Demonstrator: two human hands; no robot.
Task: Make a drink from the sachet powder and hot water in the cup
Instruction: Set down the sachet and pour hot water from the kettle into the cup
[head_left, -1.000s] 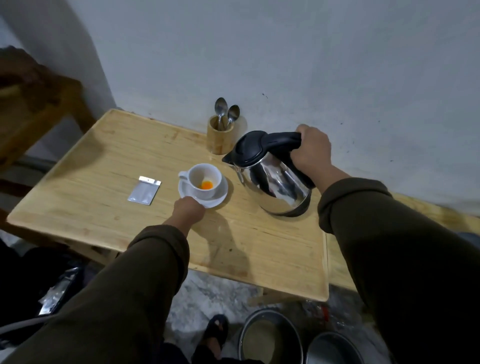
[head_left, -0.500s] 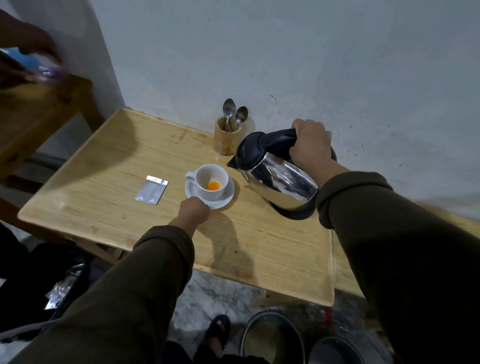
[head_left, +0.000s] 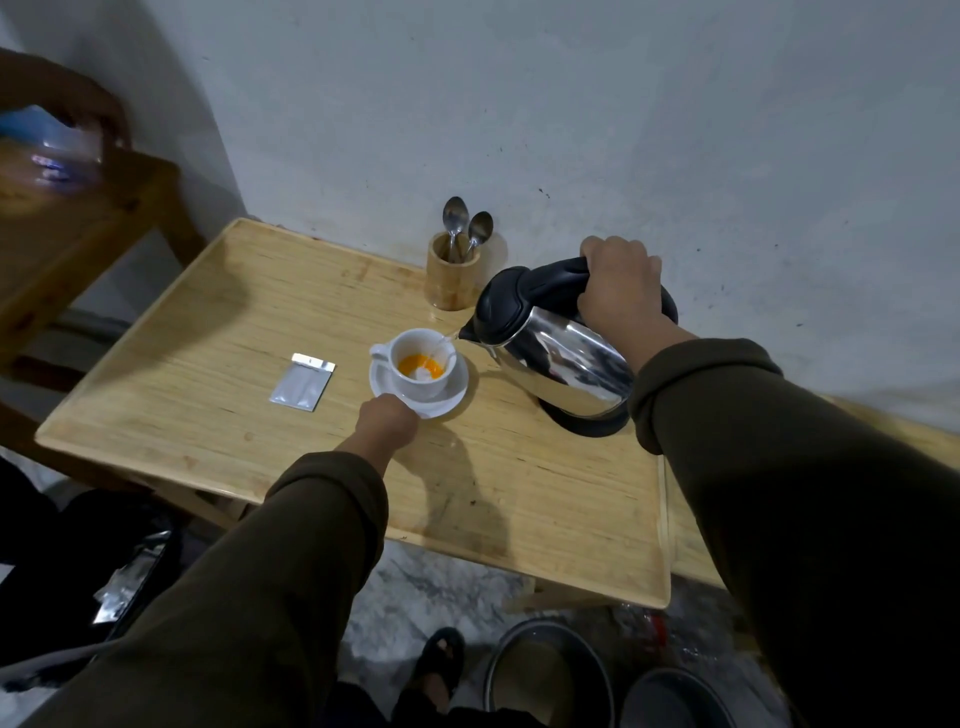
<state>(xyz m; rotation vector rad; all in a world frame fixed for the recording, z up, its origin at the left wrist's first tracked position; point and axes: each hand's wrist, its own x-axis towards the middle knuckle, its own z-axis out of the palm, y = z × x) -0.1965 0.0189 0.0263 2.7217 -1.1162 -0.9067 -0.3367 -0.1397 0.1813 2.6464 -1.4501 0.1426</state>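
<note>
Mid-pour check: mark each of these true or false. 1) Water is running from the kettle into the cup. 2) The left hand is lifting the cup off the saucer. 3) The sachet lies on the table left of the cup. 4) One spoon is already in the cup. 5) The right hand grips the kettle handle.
1) True: a thin stream runs from the kettle spout into the cup.
2) False: the left hand steadies the saucer at its near rim; the cup sits on it.
3) True: the sachet lies flat on the table.
4) False: both spoons stand in the wooden holder.
5) True: the right hand holds the black handle.
</note>
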